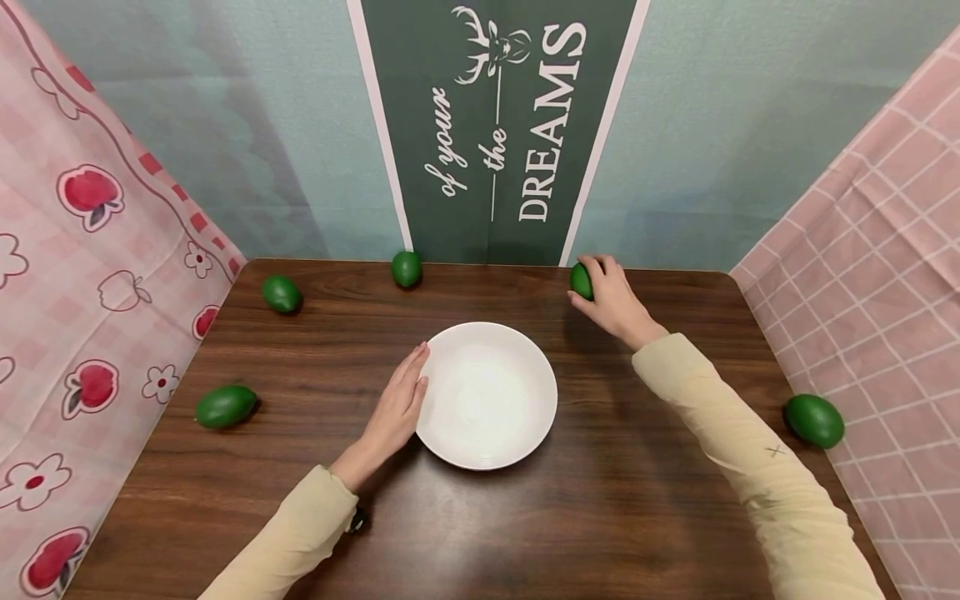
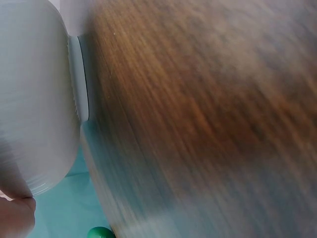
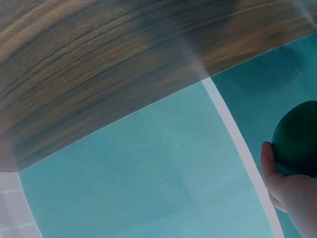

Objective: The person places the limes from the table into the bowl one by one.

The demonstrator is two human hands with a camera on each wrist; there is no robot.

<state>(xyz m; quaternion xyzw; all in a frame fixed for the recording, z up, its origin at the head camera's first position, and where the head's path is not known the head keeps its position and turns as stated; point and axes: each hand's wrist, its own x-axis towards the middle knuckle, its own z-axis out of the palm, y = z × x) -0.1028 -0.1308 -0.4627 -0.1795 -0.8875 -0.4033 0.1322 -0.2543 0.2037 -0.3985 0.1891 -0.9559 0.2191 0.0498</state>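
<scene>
A white bowl [image 1: 487, 396] stands at the middle of the brown table. My left hand [image 1: 393, 408], fingers straight, lies along the bowl's left rim; in the left wrist view a fingertip [image 2: 17, 218] touches the white bowl [image 2: 34, 99]. Near the table's far edge, right of the dark green panel, my right hand [image 1: 611, 300] grips a small green fruit [image 1: 581, 282] between thumb and fingers. The right wrist view shows that green fruit [image 3: 297, 141] large and dark, with part of the right hand [image 3: 292, 193] against it. Its underside is hidden.
Other green fruits lie around: one [image 1: 407, 269] at the far edge, one [image 1: 282, 294] at the far left, a longer one [image 1: 227, 407] nearer left, and one [image 1: 814, 421] at the right edge. Patterned cloths [image 1: 90, 383] hang around the table [image 1: 480, 533].
</scene>
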